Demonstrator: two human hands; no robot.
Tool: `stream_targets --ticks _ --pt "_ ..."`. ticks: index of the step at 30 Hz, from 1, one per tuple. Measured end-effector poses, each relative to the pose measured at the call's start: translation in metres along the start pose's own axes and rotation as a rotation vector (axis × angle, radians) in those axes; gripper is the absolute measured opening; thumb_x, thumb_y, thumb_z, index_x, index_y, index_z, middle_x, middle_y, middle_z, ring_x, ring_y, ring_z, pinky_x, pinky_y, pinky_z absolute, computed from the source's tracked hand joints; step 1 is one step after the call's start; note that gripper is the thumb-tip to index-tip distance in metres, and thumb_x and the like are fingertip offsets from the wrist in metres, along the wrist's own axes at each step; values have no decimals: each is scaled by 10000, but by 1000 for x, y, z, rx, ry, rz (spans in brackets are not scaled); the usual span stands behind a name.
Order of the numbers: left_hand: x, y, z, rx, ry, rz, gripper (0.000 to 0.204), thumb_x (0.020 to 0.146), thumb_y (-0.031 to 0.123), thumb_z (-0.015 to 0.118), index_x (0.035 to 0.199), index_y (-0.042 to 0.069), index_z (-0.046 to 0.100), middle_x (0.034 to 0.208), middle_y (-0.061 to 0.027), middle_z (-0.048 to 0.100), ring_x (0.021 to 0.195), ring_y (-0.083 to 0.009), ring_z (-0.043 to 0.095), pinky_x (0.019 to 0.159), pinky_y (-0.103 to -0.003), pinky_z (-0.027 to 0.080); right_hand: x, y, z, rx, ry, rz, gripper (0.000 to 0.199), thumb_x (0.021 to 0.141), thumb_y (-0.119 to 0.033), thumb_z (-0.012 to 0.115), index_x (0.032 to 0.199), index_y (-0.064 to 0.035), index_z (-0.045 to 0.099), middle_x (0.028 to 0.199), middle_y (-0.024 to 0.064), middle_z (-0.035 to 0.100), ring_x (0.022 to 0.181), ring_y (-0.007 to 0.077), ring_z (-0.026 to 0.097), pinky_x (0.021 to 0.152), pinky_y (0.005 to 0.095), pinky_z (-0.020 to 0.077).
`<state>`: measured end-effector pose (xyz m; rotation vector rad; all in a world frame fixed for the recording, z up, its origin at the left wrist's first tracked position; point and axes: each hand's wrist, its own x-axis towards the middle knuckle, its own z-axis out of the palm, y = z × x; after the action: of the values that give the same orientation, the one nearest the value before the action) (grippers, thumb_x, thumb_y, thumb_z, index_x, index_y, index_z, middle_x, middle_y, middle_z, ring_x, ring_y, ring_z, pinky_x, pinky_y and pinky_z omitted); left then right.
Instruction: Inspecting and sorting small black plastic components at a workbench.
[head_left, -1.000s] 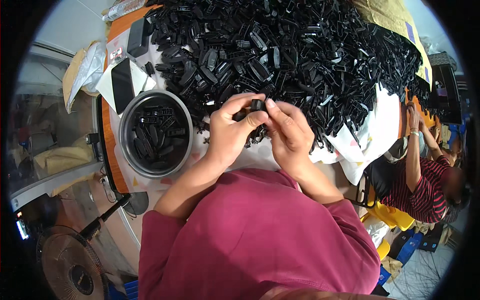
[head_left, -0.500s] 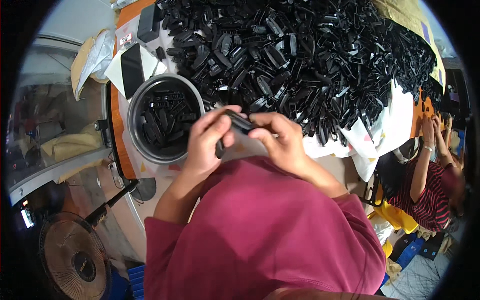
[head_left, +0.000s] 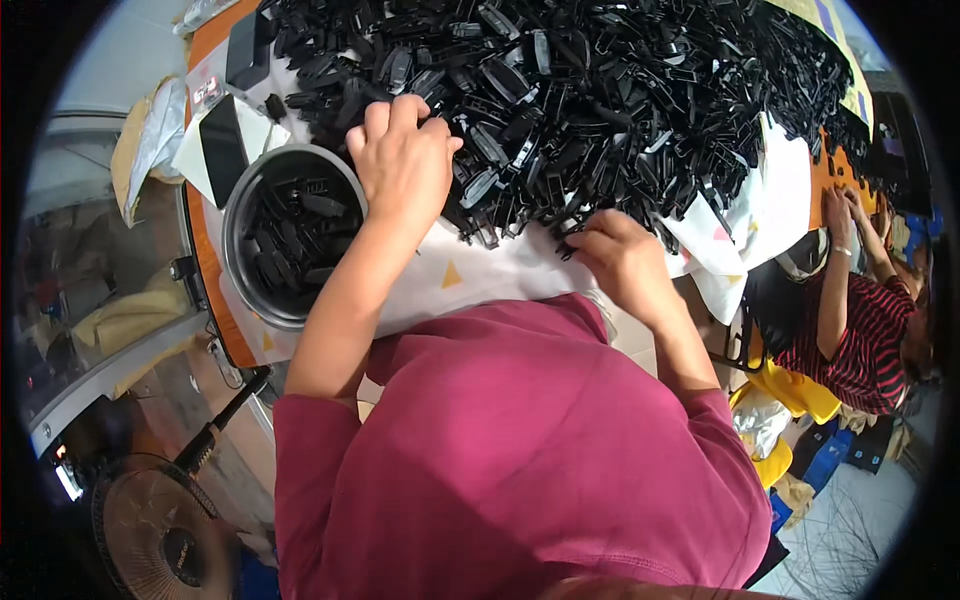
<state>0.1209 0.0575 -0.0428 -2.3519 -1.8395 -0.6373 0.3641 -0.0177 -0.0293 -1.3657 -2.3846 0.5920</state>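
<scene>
A large heap of small black plastic parts (head_left: pixel 640 110), many of them oblong and some with frame-like ends, covers the far side of the table. My left hand (head_left: pixel 403 165) reaches over the near left of this heap, back up. Its fingers bend down onto the parts, with the thumb held apart; nothing shows in its grasp. At the heap's near edge, my right hand (head_left: pixel 628 262) pinches a black plastic part (head_left: pixel 568 245) between thumb and fingers. Left of my left forearm stands a round grey metal bowl (head_left: pixel 238 262) holding several similar black parts (head_left: pixel 300 235).
A phone (head_left: pixel 222 140) lies on white card left of the bowl, near a black box (head_left: pixel 248 50). Patterned white sheeting (head_left: pixel 440 265) covers the tabletop. A fan (head_left: pixel 165 535) stands at the lower left. At the right, another person in a striped shirt (head_left: pixel 850 340) works at the table.
My hands have parted. The black part held between them is no longer seen there; my left hand has moved up onto the heap, my right hand rightward to its near edge.
</scene>
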Motion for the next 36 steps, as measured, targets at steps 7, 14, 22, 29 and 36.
stream_targets --ticks 7,14,22,29,36 --pt "-1 3 -3 -19 -7 -27 181 648 252 709 748 112 652 933 3 524 885 -206 446 733 -357 318 -5 4 15 -173 -42 2 216 629 -62 644 844 -87 632 880 47 534 785 224 549 599 311 479" --pt "2 3 -5 90 -104 -71 180 654 253 703 783 130 677 903 32 542 874 -188 475 740 -349 343 13 18 12 -409 47 15 219 652 -56 607 863 -105 634 861 60 517 793 231 530 592 309 466" --pt "2 -5 -9 -9 -30 -69 160 658 212 694 775 107 663 887 3 530 876 -211 462 735 -359 335 15 16 7 472 349 290 271 726 -19 659 969 -22 540 953 62 570 742 109 551 621 217 449" --pt "14 -10 -17 99 -137 3 142 682 207 673 764 95 644 907 -6 571 868 -213 476 729 -363 343 34 17 14 376 639 223 219 817 20 560 1035 16 544 1008 86 560 772 96 555 642 191 469" --pt "7 22 -36 -1467 -180 -413 152 757 37 657 887 0 587 903 -52 606 838 -88 546 755 -203 439 75 -16 0 851 669 51 107 793 37 578 897 36 559 1036 153 576 745 130 586 639 221 496"
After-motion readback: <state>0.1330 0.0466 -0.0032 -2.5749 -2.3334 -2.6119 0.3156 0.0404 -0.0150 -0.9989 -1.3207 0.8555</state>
